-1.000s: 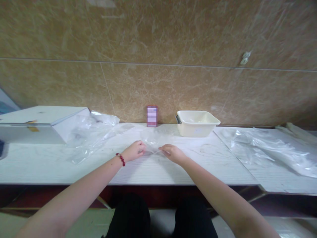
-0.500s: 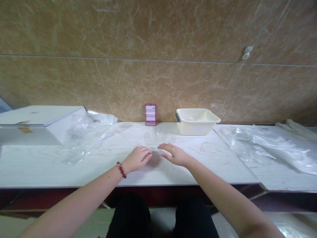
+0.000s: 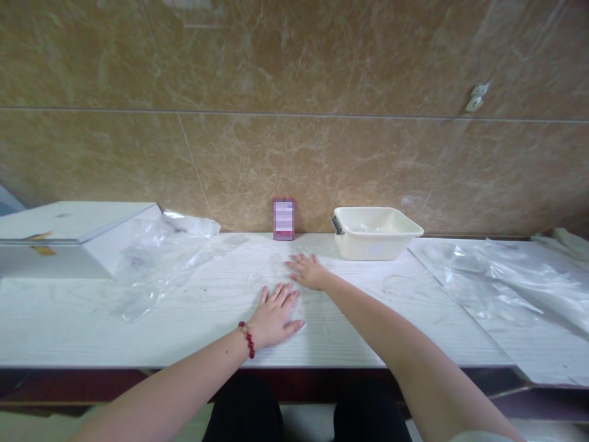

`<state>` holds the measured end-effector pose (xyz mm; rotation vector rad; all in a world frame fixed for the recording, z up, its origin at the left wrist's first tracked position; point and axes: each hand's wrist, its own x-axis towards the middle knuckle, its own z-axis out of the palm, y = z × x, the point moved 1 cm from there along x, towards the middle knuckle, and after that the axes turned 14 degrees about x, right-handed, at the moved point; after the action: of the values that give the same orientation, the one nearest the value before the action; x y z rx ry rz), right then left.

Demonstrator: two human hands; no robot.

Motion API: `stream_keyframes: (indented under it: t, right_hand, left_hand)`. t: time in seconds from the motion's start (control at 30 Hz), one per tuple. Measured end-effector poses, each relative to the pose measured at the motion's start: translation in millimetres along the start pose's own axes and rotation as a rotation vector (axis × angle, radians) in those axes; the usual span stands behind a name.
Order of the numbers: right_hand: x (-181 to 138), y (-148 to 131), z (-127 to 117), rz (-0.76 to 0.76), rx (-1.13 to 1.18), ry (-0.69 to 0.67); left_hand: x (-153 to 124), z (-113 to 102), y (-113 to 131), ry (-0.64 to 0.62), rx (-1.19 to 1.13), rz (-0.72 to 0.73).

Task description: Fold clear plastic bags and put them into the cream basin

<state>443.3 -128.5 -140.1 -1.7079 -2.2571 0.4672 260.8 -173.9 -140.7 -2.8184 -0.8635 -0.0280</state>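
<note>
Palm down with fingers spread, my left hand lies near the middle of the white table, a red bead bracelet round its wrist. My right hand is farther forward and slightly right, also flat with its fingers apart. A faint clear plastic sheet or bag seems to lie on the tabletop by the hands; its edges are hard to make out. Beyond my right hand, a phone with a lit, blurred screen leans upright against the wall. Neither hand holds anything that I can see.
A cream plastic basin with a grey handle stands right of the phone. On the left are a white box and crumpled clear plastic bags. More clear plastic lies at right. The marbled wall bounds the table's back.
Both hands have come down flat with fingers spread. My right hand has reached farther forward, while my left has shifted right and nearer the table's front edge. The view has moved slightly.
</note>
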Motion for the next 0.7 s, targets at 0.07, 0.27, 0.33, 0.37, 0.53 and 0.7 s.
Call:
stream_keyframes:
  t: [0.07,0.27,0.33,0.37,0.53,0.7]
  right_hand:
    - [10.1,6.9,-3.8,0.030,-0.027,0.005]
    - [28.8,19.7,-12.0,0.086,-0.033,-0.015]
    - [31.1,23.7,-17.0,0.099,-0.003,0.043]
    - [31.7,25.6,-20.5,0.116,0.015,0.107]
    - [21.8,22.2,-34.9,0.277,0.057,0.393]
    - [-15.3,-18.9,-10.8,0.312,0.035,0.316]
  left_hand:
    - [0.2,-1.8,0.0,-0.011,-0.013,0.003]
    - [-1.3,-1.0,-0.1,-0.020,-0.043,-0.001]
    - [-0.4,-0.9,-1.4,-0.006,-0.057,-0.027]
    - [1.2,-1.2,-2.8,0.006,-0.066,-0.051]
    - [27.0,-2.2,-19.8,0.064,-0.078,-0.139]
    - [67.6,8.4,-47.8,0.007,-0.011,-0.230]
